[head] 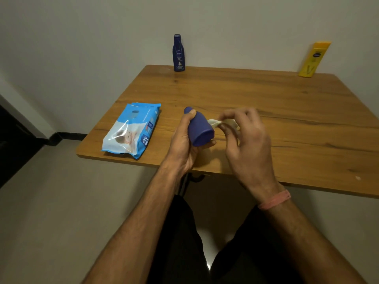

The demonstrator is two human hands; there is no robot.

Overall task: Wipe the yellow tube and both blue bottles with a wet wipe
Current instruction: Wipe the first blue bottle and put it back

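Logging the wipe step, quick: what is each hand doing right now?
Left hand: grips the blue bottle.
Right hand: pinches the wet wipe against that bottle.

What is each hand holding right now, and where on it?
Left hand grips the blue bottle around its body, thumb near the cap end. Right hand pinches the wet wipe against the bottle's side.

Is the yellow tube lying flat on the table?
No, the yellow tube stands upright at the table's far right edge, against the wall.
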